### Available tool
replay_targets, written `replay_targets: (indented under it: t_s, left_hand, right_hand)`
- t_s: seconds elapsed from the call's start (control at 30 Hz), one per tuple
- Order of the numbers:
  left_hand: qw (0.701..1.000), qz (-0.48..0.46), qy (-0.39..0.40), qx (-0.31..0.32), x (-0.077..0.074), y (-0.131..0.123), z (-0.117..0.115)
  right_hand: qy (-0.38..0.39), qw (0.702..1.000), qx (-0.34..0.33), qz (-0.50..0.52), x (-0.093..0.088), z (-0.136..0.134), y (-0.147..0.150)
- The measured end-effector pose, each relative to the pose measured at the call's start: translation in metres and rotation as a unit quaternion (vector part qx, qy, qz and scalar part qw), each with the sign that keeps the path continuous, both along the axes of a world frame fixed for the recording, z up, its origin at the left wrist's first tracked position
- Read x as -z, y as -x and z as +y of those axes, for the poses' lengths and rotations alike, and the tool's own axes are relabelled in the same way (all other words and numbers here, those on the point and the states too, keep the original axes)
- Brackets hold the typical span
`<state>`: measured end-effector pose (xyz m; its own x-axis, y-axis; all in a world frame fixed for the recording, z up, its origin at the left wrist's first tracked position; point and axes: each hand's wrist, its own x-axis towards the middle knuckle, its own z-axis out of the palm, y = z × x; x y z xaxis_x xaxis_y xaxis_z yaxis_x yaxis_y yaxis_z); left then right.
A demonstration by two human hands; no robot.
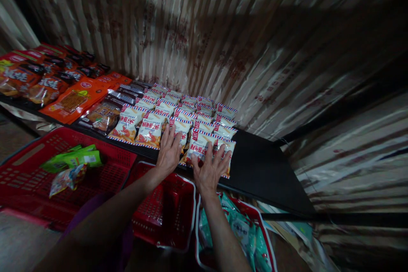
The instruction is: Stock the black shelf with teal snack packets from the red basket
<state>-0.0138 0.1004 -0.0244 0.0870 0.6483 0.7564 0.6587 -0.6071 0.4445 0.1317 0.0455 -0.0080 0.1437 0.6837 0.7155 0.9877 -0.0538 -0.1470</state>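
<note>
Rows of small white snack bags (152, 128) with red print and striped edges lie on a black shelf (258, 165). My left hand (168, 151) rests with fingers spread on a snack bag (181, 129) in the front row. To its right, my right hand (211, 169) lies with spread fingers over the front of another snack bag (200, 140) at the right end of that row. Neither hand is wrapped round a bag; both touch from the front and above. The fingers partly cover the print on these bags.
Left on the shelf are brown snack packs (103, 112), orange packs (75, 100) and red-orange bags (47, 87). Below stand a red basket (127, 157) with green packets (76, 157), a red basket (178, 212), and another holding teal bags (242, 229). A pleated curtain (178, 29) hangs behind.
</note>
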Motion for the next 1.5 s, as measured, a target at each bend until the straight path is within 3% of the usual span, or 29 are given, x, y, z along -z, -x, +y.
replay_targets:
  t_s: [0.4, 0.63, 1.1, 1.5]
  left_hand:
    - [0.997, 0.05, 0.044, -0.029, -0.008, -0.014, -0.008]
    - [0.997, 0.07, 0.035, -0.026, -0.009, -0.016, -0.01]
    - [0.991, 0.11, 0.066, -0.038, -0.017, -0.023, -0.012]
    - [0.992, 0.105, 0.053, -0.044, -0.015, -0.023, -0.003]
  right_hand:
    - [-0.013, 0.999, 0.044, 0.004, -0.007, -0.001, -0.012]
    - [0.007, 0.997, 0.068, 0.032, 0.002, 0.004, -0.014]
    - [0.066, 0.994, 0.081, 0.026, 0.005, 0.009, -0.009]
    - [0.063, 0.995, 0.077, 0.032, 0.007, 0.017, -0.009]
